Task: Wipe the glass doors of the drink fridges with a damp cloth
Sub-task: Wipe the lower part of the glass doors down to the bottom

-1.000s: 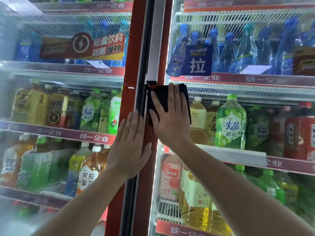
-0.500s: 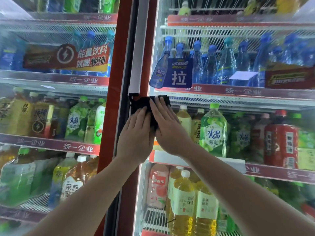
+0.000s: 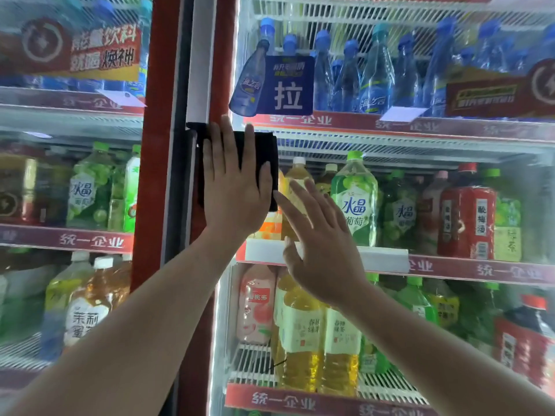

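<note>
Drinks fill our view: bottles (image 3: 357,199) packed on wire shelves (image 3: 390,139) behind two glass doors. A red frame (image 3: 153,175) and a silver handle (image 3: 204,55) run upright between the left door (image 3: 75,130) and the right door (image 3: 450,151).

The cloth (image 3: 267,151), black and folded into a pad, lies flat against the left edge of the right door, just below the handle's lower end. Our left grip (image 3: 231,187) presses on it with fingers (image 3: 223,139) straight, covering its left part; nothing is curled round the cloth. Our right grip (image 3: 324,250) has its fingers spread and straight and holds nothing. It is just right of and below the cloth. Its nearest fingertip (image 3: 277,195) is close to the cloth's lower right corner; we cannot tell whether it touches the cloth or the glass.

We judge the cloth soft, light and limp. Being damp, it should cling to the glass a little, yet it would likely slump and drop if the palm's pressure eased. A flat palm across its middle suits wiping; to lift it, a pinch at the top edge would serve. The glass looks hard, smooth and slippery, so the pad should slide easily. Glass is also breakable and the door may swing, so firm, even pressure seems wiser than a hard shove.
</note>
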Tool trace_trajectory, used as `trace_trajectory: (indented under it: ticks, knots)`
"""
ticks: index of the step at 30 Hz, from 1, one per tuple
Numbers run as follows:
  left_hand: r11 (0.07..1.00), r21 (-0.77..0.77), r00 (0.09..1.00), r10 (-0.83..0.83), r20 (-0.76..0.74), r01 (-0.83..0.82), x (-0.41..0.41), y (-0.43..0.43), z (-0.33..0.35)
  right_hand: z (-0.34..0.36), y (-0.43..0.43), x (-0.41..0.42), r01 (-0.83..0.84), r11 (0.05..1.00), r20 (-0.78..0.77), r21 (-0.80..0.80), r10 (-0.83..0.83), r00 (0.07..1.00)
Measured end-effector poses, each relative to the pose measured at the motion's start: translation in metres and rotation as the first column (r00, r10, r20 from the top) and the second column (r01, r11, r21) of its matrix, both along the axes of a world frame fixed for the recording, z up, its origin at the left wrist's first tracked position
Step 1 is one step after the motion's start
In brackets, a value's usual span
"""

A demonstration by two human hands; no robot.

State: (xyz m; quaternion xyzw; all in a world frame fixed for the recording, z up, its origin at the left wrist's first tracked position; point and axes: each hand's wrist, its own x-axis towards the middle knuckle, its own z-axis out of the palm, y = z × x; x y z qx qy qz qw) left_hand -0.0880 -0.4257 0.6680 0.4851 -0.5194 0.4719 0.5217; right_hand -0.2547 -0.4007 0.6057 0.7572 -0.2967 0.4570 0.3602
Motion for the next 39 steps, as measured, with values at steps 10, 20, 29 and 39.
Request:
trace_trajectory:
  ticks: [10, 20, 29, 39]
  knots:
    - [0.998, 0.068, 1.000, 0.016, 0.019, -0.018, 0.017, 0.007, -0.058, -0.052, 0.001, 0.009, 0.094, 0.992, 0.079, -0.088, -0.087, 0.993]
    - [0.990, 0.144, 1.000, 0.013, -0.014, -0.010, 0.019, 0.012, -0.134, -0.096, 0.004, 0.002, 0.147, 0.986, 0.122, -0.075, -0.137, 0.983]
    - [0.983, 0.181, 0.982, -0.042, 0.182, 0.008, 0.016, 0.014, -0.220, -0.131, 0.003, -0.024, 0.154, 0.987, 0.054, -0.046, -0.151, 0.987]
    - [0.975, 0.214, 0.884, -0.041, 0.465, -0.067, 0.034, 0.019, -0.209, -0.135, 0.003, -0.058, -0.047, 0.996, -0.227, -0.079, 0.028, 0.973]
